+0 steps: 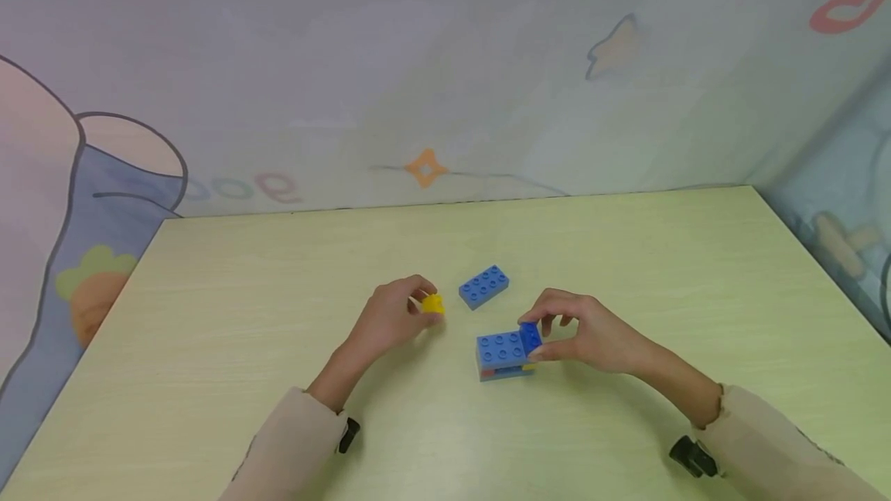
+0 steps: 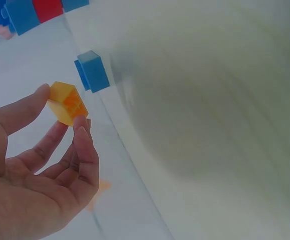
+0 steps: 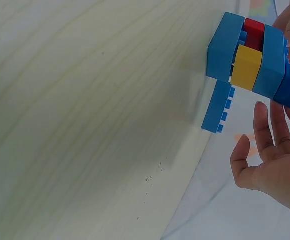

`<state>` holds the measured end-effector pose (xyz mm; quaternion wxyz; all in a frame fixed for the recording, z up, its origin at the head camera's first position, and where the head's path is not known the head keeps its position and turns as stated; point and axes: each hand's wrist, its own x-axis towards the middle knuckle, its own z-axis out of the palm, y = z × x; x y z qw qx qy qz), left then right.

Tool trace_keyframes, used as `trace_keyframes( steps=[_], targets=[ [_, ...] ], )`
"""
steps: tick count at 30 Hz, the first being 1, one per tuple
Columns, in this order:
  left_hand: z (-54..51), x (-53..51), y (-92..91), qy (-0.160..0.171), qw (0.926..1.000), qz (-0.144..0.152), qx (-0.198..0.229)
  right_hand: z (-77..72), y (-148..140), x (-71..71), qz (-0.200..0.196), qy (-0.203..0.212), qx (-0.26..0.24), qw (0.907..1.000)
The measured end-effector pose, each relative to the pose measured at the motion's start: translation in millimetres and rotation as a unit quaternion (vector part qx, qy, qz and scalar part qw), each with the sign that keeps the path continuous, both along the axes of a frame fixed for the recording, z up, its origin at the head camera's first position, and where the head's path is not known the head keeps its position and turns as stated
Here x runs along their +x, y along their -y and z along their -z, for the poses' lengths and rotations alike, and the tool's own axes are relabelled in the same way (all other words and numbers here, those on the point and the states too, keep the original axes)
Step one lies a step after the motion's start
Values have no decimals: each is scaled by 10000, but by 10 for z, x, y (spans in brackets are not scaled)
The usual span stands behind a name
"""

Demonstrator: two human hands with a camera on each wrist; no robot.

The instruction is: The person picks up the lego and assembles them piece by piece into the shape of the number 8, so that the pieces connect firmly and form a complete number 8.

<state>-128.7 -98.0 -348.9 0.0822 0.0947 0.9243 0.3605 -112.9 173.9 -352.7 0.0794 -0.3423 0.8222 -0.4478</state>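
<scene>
My left hand [image 1: 397,315] pinches a small yellow brick [image 1: 432,305] between thumb and fingertips, above the table. In the left wrist view the hollow underside of this yellow brick [image 2: 67,103] shows. To the right, my right hand [image 1: 592,335] holds a small dark blue brick [image 1: 530,337] by thumb and fingers at the right end of a brick stack [image 1: 498,348]. Two long blue layers of the stack sandwich a red brick [image 3: 255,34] and a yellow brick [image 3: 246,67]. Whether the dark blue brick is fully pressed down, I cannot tell.
A loose blue brick [image 1: 483,287] lies studs up behind the stack, between the hands. The pale wooden table [image 1: 278,269] ends at a printed cloth backdrop [image 1: 348,99] behind. Dark straps hang at both sleeves.
</scene>
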Motion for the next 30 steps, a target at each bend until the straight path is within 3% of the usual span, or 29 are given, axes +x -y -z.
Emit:
trace_keyframes(
  steps=[13,20,30],
  targets=[
    [-110,182,-137,57,9991,156,384,13,-6,-10,37,94,75,9999],
    [-164,314,-194,-193,9955,449,813,4,-6,-15,56,188,218,9996],
    [-167,441,-259,-217,9892,850,1177,-8,2,-9,68,237,209,9995]
  ],
)
